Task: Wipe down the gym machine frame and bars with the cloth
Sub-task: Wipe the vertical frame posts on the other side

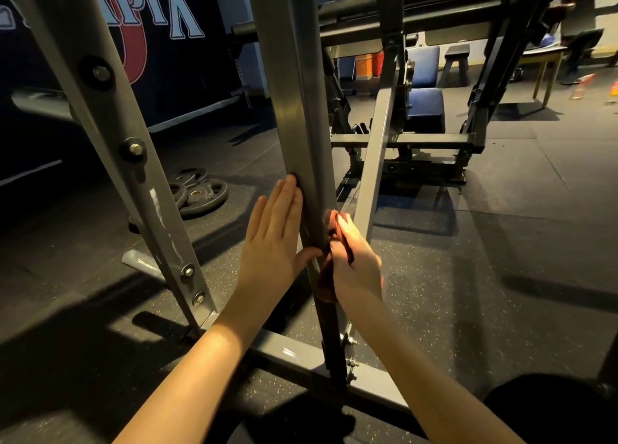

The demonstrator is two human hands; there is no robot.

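A grey upright post (294,102) of the gym machine frame runs down the middle of the view to a grey base bar (287,353) on the floor. My left hand (274,236) lies flat against the post's left face, fingers straight and pointing up, thumb reaching round its front edge. My right hand (354,263) grips a dark red cloth (329,276) and presses it against the post's right side. Part of the cloth is hidden under my fingers.
A slanted grey bolted beam (133,162) stands to the left. Black weight plates (197,192) lie on the rubber floor behind it. A blue padded seat (424,105) and dark machine frame (401,142) stand behind the post. A table (548,59) is at the far right.
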